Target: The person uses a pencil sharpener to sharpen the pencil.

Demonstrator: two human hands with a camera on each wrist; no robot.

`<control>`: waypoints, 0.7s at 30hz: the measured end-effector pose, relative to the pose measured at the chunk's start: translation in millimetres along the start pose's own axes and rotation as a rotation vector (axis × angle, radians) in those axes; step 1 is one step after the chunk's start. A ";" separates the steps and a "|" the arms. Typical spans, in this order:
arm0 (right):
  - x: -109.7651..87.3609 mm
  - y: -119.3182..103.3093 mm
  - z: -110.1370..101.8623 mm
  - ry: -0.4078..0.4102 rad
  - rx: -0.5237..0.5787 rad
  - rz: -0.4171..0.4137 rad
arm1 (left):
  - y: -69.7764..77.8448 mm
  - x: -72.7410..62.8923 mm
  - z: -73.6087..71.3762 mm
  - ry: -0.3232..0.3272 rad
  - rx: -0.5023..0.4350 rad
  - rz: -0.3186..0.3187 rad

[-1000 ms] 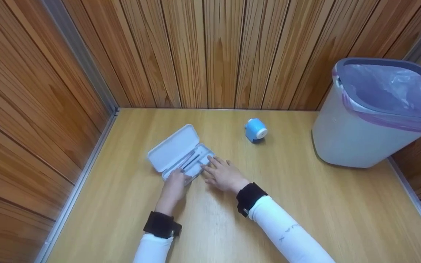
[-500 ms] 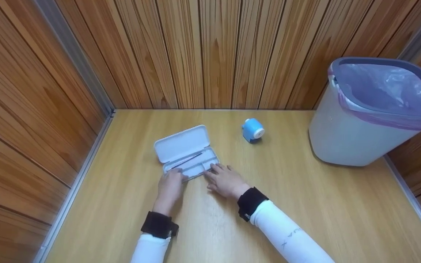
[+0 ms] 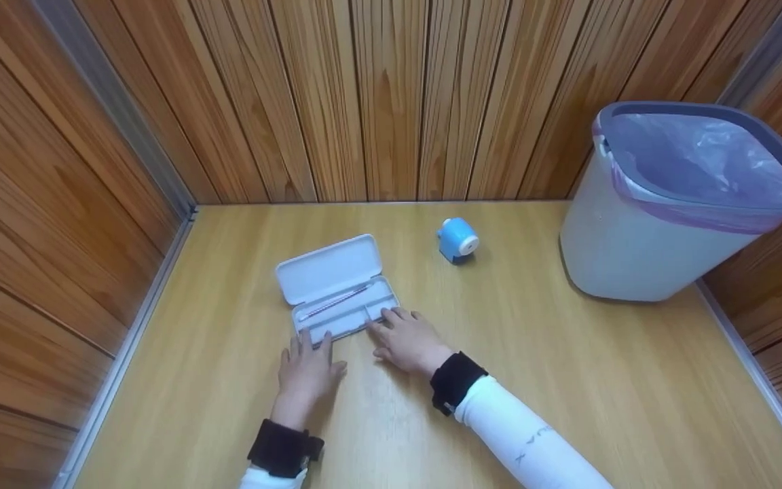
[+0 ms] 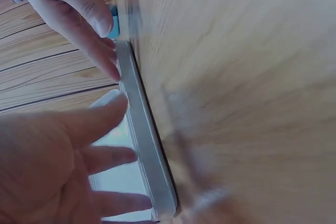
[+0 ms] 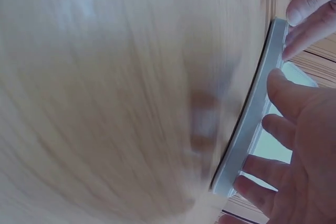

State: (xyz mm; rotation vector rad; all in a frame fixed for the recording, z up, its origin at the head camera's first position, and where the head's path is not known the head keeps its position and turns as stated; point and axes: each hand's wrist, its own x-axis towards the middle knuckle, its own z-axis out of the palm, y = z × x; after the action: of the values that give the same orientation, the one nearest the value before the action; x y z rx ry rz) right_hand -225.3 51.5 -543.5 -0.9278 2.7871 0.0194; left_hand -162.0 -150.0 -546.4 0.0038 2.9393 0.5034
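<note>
A pale blue-grey pencil case (image 3: 350, 329) lies on the table with its lid (image 3: 330, 269) hinged back. One slim pencil (image 3: 334, 302) rests in its long rear compartment; a short divider splits the front part. My left hand (image 3: 307, 375) has its fingers spread, fingertips right at the case's near left edge. At the near right corner, my right hand (image 3: 410, 341) lies with fingers extended over the rim. In the left wrist view, the case's front side (image 4: 149, 145) runs past the left fingers (image 4: 113, 158). Neither hand grips anything.
A blue pencil sharpener (image 3: 458, 239) with a white round end stands behind the case, to the right. A tall white bin (image 3: 635, 251) with a purple liner stands at the far right. Wood-panelled walls (image 3: 391, 102) enclose the table at the back and sides.
The case has turned to lie more squarely to me. My left hand has drawn back from its near left edge and spread its fingers; the right hand stays by the corner.
</note>
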 end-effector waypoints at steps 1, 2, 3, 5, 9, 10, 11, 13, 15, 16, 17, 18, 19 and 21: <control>0.0 0.4 -0.5 0.001 0.000 0.004 | -0.2 -0.2 0.3 -0.007 -0.006 0.005; -0.1 0.7 -0.9 0.007 -0.001 0.008 | -0.7 -0.6 0.5 -0.013 -0.005 0.011; -0.2 0.7 -0.9 0.010 0.001 0.013 | -1.2 -0.6 0.5 -0.016 -0.004 0.016; -0.4 0.1 -0.3 0.013 0.011 0.023 | -2.6 -1.2 0.5 -0.017 0.007 0.022; -0.5 -1.3 1.6 0.012 0.023 0.036 | -3.4 -1.3 0.5 -0.015 0.022 0.032; -0.2 -1.8 1.8 0.012 0.024 0.040 | -3.4 -0.8 0.9 -0.014 0.019 0.033; 0.1 -2.6 1.6 0.013 0.023 0.044 | -3.2 -0.2 1.1 -0.012 0.017 0.035; 0.7 -4.2 1.2 0.007 0.024 0.056 | -2.4 1.4 1.7 -0.009 0.009 0.037; 1.4 -5.6 0.5 -0.002 0.025 0.067 | -2.2 4.0 2.7 -0.006 0.009 0.036; 2.0 -6.0 0.3 -0.007 0.029 0.072 | -2.0 5.4 2.9 -0.004 0.008 0.035; 2.5 -6.3 0.0 -0.011 0.029 0.075 | -1.8 7.1 2.6 -0.002 0.009 0.036; 3.3 -6.4 -0.2 -0.013 0.034 0.081 | -1.5 9.1 2.1 0.001 0.010 0.039; 4.1 -6.3 -0.8 -0.013 0.037 0.086 | -1.4 11.5 1.8 0.002 0.012 0.041; 6.3 -5.6 -2.8 -0.009 0.042 0.099 | -1.0 16.9 -0.1 0.008 0.012 0.049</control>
State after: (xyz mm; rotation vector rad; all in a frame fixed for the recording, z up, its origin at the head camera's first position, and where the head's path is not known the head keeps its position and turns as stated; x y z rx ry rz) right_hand -227.5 43.0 -541.7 -0.7775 2.8108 -0.0199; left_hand -178.7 -150.5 -549.2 0.0763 2.9563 0.4931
